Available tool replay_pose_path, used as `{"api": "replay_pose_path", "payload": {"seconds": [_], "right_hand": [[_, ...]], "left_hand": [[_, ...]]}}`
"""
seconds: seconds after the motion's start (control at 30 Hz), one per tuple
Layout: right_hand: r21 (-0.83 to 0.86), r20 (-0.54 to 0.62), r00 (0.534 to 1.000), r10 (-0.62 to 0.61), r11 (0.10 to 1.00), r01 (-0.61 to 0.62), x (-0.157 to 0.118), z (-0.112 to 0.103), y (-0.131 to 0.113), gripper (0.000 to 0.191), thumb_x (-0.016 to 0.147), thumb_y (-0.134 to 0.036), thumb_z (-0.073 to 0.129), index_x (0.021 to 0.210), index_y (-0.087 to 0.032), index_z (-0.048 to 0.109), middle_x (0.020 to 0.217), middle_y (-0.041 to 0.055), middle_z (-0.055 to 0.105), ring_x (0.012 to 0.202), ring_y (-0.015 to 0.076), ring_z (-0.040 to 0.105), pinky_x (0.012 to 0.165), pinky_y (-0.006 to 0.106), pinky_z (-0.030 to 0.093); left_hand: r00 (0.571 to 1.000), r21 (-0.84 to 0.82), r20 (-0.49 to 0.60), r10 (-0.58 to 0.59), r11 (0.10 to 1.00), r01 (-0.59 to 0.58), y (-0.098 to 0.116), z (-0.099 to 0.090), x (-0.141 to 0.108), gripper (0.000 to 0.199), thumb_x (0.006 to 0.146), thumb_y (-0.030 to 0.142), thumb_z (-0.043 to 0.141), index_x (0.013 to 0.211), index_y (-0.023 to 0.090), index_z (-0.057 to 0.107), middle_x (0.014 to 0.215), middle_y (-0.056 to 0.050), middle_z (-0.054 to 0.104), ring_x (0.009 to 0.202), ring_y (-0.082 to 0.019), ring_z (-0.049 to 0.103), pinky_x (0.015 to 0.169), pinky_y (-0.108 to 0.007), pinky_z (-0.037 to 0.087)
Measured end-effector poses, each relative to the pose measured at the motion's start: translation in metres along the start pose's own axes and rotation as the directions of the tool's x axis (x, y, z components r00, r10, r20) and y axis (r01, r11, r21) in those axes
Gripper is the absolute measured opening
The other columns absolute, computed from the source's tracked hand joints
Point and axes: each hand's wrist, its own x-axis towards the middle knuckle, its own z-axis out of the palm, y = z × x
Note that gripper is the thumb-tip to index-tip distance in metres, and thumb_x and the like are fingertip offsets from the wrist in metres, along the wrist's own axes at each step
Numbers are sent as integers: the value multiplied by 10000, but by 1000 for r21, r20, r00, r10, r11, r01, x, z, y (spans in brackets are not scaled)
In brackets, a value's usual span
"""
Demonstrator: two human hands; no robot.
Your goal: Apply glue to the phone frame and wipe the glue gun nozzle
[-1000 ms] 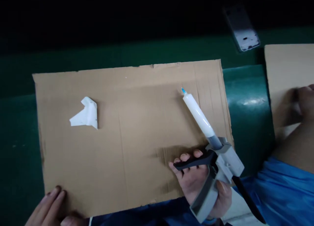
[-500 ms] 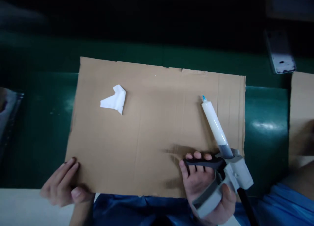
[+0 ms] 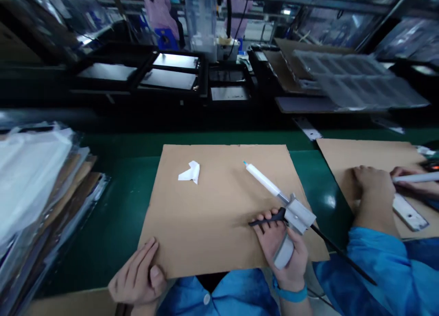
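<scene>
My right hand (image 3: 283,247) grips a glue gun (image 3: 299,214), its fingers wrapped round the black trigger lever and the grey handle in the palm. A white glue cartridge (image 3: 262,179) points up and left from the gun's front, with a blue-green tip over the board. My left hand (image 3: 137,272) lies at the lower left corner of a brown cardboard sheet (image 3: 209,233), fingers stretched out and the thumb apart. Towards the sheet's upper left is a crumpled scrap of white paper (image 3: 190,172), untouched by either hand.
Bagged sheets are stacked (image 3: 44,183) at the left. At the right, a co-worker's hands (image 3: 373,183) are over another cardboard sheet with a phone-like panel (image 3: 409,211). Black trays with flat panels (image 3: 171,78) and a clear plastic tray (image 3: 363,78) stand at the back.
My view has tilted up, bringing the back trays, left stack and co-worker into sight. The glue gun's cartridge leans further left. My left hand stays at the cardboard's corner.
</scene>
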Motion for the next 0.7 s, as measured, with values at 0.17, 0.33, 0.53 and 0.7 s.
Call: {"api": "replay_pose_path", "payload": {"seconds": [0.17,0.33,0.53,0.7], "right_hand": [[24,216,972,88,995,-96,-20,21,7,366,769,-551,810,1119,-444,817,1233,96,773,1337,368,713,1316,686,511],[-31,304,937,174,984,-173,-12,42,21,316,829,-512,808,1129,-414,802,1304,69,743,1386,304,679,1407,578,449],[78,216,950,226,966,-247,2,53,42,479,646,-451,967,1059,-295,782,1060,29,708,1091,221,710,1302,586,559],[93,306,927,215,963,-254,-5,27,43,423,792,-442,902,1143,-242,776,1169,58,679,1195,218,682,1253,512,579]], "left_hand": [[999,16,-22,-34,999,34,9,-5,-1,393,1047,214,514,1304,187,810,894,-64,871,798,-248,788,722,-364,426],[997,-11,-44,-66,998,66,10,-6,-9,405,1024,189,542,1334,198,802,946,-55,884,832,-236,797,770,-365,437],[995,-17,-60,-75,997,74,8,-4,-15,362,1004,185,570,1266,229,816,1028,-41,899,891,-229,819,818,-366,463],[994,-25,-26,-105,994,105,9,-7,-17,310,988,200,571,1184,248,806,988,-34,894,855,-236,822,806,-374,460]]}}
